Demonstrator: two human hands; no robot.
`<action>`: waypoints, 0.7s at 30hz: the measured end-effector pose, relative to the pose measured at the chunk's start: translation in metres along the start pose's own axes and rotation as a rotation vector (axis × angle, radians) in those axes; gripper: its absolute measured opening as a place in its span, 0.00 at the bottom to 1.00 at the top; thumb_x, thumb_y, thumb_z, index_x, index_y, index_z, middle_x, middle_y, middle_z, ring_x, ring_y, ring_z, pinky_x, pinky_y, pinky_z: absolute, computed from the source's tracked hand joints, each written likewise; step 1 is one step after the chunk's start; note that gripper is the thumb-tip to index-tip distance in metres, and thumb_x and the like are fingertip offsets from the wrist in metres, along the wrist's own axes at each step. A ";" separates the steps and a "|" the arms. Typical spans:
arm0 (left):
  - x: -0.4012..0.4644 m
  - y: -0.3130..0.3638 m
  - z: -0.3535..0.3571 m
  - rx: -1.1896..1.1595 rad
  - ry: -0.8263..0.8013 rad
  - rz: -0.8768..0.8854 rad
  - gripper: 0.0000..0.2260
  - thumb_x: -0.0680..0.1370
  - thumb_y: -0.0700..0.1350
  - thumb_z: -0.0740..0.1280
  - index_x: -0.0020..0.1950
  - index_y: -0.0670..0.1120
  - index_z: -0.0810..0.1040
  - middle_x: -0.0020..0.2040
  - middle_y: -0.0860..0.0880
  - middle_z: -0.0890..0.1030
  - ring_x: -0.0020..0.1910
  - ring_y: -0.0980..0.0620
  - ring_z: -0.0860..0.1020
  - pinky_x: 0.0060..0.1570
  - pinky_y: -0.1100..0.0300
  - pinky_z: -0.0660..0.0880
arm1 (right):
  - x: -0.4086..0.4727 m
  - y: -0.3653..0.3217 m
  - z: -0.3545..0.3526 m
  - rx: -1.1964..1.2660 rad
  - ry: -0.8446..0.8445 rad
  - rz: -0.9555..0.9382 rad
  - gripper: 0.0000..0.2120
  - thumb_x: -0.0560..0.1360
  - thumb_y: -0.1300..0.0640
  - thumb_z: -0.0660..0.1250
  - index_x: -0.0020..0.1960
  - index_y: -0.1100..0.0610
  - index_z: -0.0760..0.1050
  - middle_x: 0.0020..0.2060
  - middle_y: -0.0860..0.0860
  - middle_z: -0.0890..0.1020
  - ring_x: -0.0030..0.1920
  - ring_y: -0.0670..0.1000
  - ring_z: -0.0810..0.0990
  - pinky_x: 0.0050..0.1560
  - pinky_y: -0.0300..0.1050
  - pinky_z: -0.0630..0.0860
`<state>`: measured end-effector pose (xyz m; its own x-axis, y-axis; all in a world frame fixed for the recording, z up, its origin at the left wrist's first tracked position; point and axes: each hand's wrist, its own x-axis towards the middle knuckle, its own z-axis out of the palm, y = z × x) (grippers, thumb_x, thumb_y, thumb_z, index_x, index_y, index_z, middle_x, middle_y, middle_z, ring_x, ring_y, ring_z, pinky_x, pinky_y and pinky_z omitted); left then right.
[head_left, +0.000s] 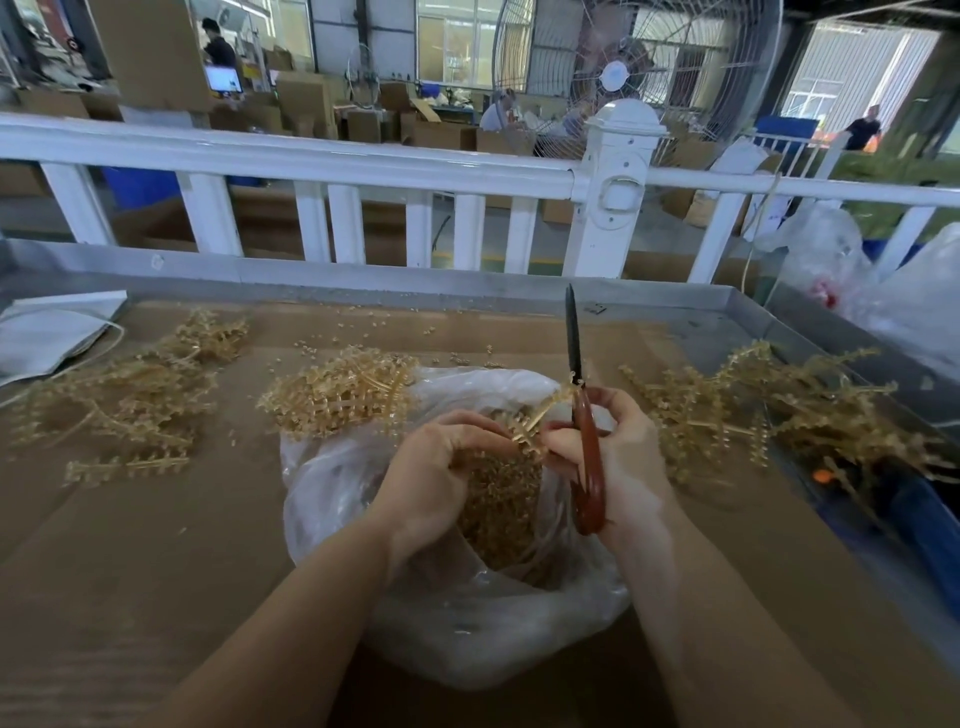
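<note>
My right hand (623, 452) grips red-handled scissors (587, 457), their dark blades pointing up and away from me. My left hand (441, 467) pinches a tan plastic sprue strip (530, 423) that reaches to the scissor blades near the pivot. Both hands hover over an open clear plastic bag (467, 613) on the cardboard-covered table (156, 545). The bag holds several small tan cut pieces (498, 509). A pile of tan sprues (343, 392) lies against the bag's far left rim.
More tan sprue heaps lie at the left (124, 400) and at the right (769, 410). A white paper bag (47, 332) sits far left. Clear plastic bags (831, 260) stand at the right. A white railing (363, 166) runs behind the metal-edged table.
</note>
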<state>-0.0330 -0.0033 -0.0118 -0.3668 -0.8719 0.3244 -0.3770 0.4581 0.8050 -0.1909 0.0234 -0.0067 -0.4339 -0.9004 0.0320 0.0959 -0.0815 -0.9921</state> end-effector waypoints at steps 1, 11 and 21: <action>0.001 0.000 -0.001 -0.079 -0.006 -0.068 0.28 0.68 0.20 0.56 0.45 0.49 0.84 0.49 0.59 0.80 0.53 0.66 0.74 0.55 0.78 0.67 | 0.000 0.000 0.000 0.011 0.008 -0.012 0.21 0.66 0.71 0.74 0.49 0.49 0.74 0.36 0.50 0.85 0.36 0.50 0.85 0.34 0.40 0.79; 0.006 0.018 -0.007 -0.357 0.152 -0.330 0.10 0.76 0.52 0.67 0.50 0.47 0.81 0.39 0.52 0.82 0.40 0.54 0.79 0.40 0.64 0.70 | -0.002 -0.005 0.011 -0.049 0.035 -0.200 0.21 0.68 0.70 0.74 0.49 0.47 0.72 0.34 0.47 0.85 0.37 0.44 0.84 0.34 0.32 0.76; 0.024 0.011 0.002 -0.907 -0.116 -0.599 0.29 0.66 0.52 0.74 0.65 0.53 0.71 0.56 0.45 0.81 0.52 0.48 0.81 0.50 0.53 0.75 | -0.025 -0.015 0.017 -0.117 -0.201 -0.295 0.17 0.72 0.71 0.70 0.49 0.51 0.72 0.28 0.46 0.82 0.30 0.38 0.80 0.29 0.25 0.71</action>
<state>-0.0474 -0.0194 0.0038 -0.4288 -0.8675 -0.2523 0.2286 -0.3743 0.8987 -0.1662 0.0400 0.0099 -0.2422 -0.9122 0.3304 -0.1151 -0.3112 -0.9434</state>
